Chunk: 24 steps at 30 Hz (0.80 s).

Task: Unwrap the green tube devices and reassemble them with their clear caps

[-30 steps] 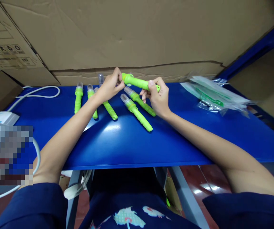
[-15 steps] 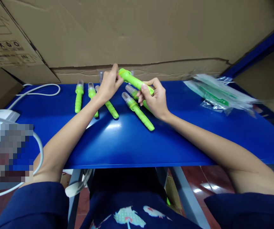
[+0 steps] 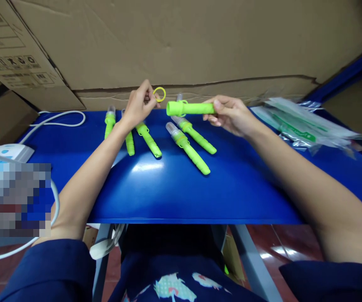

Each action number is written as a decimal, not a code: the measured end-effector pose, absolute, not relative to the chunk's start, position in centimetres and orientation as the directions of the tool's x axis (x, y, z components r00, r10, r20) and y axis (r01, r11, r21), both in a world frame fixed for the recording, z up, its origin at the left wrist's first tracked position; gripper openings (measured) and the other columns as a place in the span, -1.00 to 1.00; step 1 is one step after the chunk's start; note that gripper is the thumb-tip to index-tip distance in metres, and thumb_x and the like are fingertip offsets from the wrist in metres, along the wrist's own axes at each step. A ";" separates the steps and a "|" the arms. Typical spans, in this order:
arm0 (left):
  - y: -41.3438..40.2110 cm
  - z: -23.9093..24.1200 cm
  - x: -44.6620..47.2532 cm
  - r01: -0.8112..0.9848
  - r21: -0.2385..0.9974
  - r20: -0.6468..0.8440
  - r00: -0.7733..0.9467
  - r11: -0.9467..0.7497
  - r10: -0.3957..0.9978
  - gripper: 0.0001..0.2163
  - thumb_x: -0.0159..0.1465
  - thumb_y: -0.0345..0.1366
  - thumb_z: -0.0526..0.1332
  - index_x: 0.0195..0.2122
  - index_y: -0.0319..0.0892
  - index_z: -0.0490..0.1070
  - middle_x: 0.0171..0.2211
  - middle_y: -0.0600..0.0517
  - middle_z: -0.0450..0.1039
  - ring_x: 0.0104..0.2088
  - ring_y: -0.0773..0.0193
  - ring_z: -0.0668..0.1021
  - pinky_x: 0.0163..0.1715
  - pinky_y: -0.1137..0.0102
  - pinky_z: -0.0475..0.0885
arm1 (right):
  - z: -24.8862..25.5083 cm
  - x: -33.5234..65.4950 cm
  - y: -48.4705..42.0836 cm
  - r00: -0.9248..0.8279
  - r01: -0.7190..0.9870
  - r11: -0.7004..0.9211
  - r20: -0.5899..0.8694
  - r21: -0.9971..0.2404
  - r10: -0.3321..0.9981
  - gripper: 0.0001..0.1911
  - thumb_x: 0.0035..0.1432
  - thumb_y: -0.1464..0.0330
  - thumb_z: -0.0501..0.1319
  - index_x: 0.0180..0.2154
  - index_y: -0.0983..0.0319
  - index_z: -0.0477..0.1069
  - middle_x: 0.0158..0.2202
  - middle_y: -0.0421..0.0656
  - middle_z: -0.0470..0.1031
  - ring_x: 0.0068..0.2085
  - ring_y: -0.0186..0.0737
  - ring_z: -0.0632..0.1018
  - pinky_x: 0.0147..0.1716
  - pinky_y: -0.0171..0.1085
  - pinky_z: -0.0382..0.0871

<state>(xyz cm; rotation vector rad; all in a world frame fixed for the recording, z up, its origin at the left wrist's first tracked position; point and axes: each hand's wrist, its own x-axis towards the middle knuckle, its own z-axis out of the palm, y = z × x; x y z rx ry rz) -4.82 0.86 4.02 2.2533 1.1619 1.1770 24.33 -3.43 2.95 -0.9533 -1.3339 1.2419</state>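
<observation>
A green tube (image 3: 196,109) is held up over the far half of the blue table (image 3: 174,201), and a small gap is left between its wide left end and a yellow ring (image 3: 165,94). The tube's narrow end is grasped between the thumb and fingers of the right hand (image 3: 231,115); the ring is pinched by the fingertips of the left hand (image 3: 140,105). Room behind is limited by a cardboard wall (image 3: 184,46) along the table's far edge, while a wide stretch of tabletop is left between the hands and the near edge. The tube is plain bright green, held almost level, with a thin loop standing at its collar; the ring is thin and round. Below the tube, two clear-capped green sticks (image 3: 196,157) are laid slantwise, side by side, and behind it a clear tip is partly seen. Near the left forearm, three more green sticks (image 3: 150,142) are partly covered by the arm and hand. Farther out, a pile of clear plastic bags (image 3: 297,121) with green print is spread at the right, and a looped white cable (image 3: 58,113) and a white box (image 3: 15,152) are seen at the left.
</observation>
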 end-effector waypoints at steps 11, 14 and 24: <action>2.3 2.1 -5.8 0.759 0.367 0.305 0.449 -0.538 0.840 -0.96 0.30 -0.37 0.24 -0.31 -0.20 0.44 -0.34 -0.04 0.53 -0.18 0.13 0.63 0.06 0.21 0.53 | 3.9 28.6 -3.9 0.020 0.965 0.079 0.367 -0.251 0.930 -0.62 0.43 0.33 0.14 0.12 0.40 0.55 -0.09 0.21 0.65 -0.07 0.10 0.65 0.04 -0.07 0.41; 2.0 2.1 -5.8 0.819 0.307 0.319 0.392 -0.485 0.863 -0.90 0.33 -0.29 0.26 -0.24 -0.21 0.47 -0.23 -0.11 0.56 -0.07 0.05 0.62 0.11 0.16 0.49 | 3.1 28.4 -3.8 0.040 0.996 -0.014 0.284 -0.093 0.958 -0.59 0.44 0.25 0.10 0.06 0.39 0.55 -0.08 0.29 0.62 -0.03 0.25 0.62 -0.04 0.00 0.41; -1.7 3.4 -1.7 0.750 0.294 0.237 0.543 -0.592 0.806 -0.66 0.46 -0.14 0.10 0.13 -0.17 0.47 0.12 -0.09 0.56 0.13 0.02 0.57 0.18 0.18 0.42 | 3.5 26.5 -4.9 0.064 0.991 -0.076 0.111 0.110 0.992 -0.50 0.38 0.19 0.15 0.21 0.35 0.41 0.02 0.30 0.57 0.01 0.35 0.60 -0.11 0.07 0.44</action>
